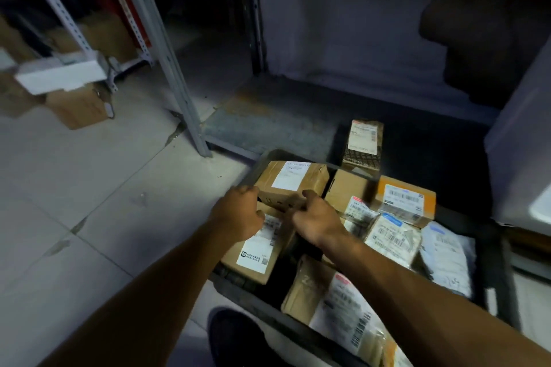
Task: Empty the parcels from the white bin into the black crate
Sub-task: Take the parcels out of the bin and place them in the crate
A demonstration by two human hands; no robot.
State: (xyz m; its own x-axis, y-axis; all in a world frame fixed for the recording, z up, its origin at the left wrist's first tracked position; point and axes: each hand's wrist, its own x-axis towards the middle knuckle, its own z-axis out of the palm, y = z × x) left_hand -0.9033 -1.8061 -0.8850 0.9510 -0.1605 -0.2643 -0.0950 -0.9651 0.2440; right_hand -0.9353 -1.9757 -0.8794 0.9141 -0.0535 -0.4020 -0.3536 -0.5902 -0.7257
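The black crate [495,274] stands on the floor at lower right, filled with several parcels. Both hands grip a brown cardboard box [293,180] with a white label at the crate's far left corner. My left hand [238,213] holds its left near corner, and my right hand [317,219] holds its near edge. Under it lies another brown box [253,253] with a white label. An orange-topped box [404,198], a white bag parcel [447,256] and other labelled parcels fill the rest. The white bin [520,140] shows only partly at the right edge.
A grey metal shelf post [179,68] rises left of the crate. One small patterned parcel [363,143] lies on the dark shelf base behind the crate. Cardboard boxes [74,107] sit on the tiled floor at far left. My dark shoe [235,337] is near the crate's front.
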